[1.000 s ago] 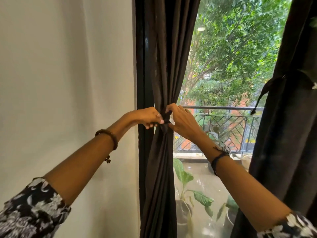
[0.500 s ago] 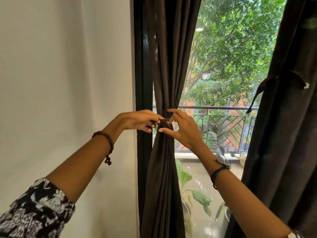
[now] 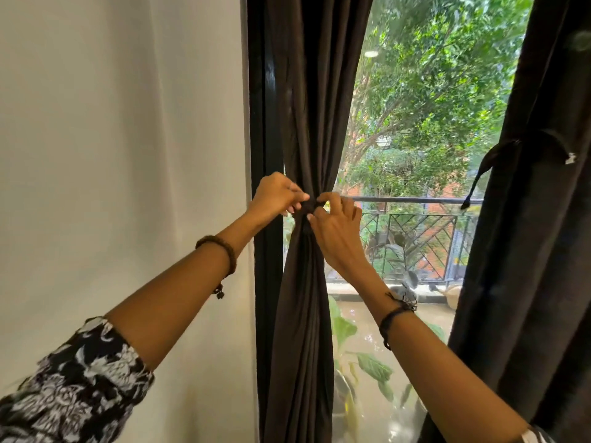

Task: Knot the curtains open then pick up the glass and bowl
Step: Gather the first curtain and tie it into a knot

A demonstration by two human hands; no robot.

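The left dark brown curtain (image 3: 307, 123) hangs gathered into a bunch beside the black window frame. A dark tie band (image 3: 309, 206) cinches it at mid height. My left hand (image 3: 276, 195) pinches the band from the left, and my right hand (image 3: 335, 230) pinches it from the right with thumb and forefinger. The right dark curtain (image 3: 537, 251) hangs at the right edge, held back by its own tie (image 3: 486, 161), whose loose end dangles. No glass or bowl is in view.
A white wall (image 3: 112, 155) fills the left side. Through the window pane are a balcony railing (image 3: 415, 238), leafy potted plants (image 3: 371, 366) on a wet floor, and trees beyond.
Both hands have worked the tie band at the gathered left curtain; the left hand closed in from the frame side and the right hand's fingers curled over the band. The view shifted slightly.
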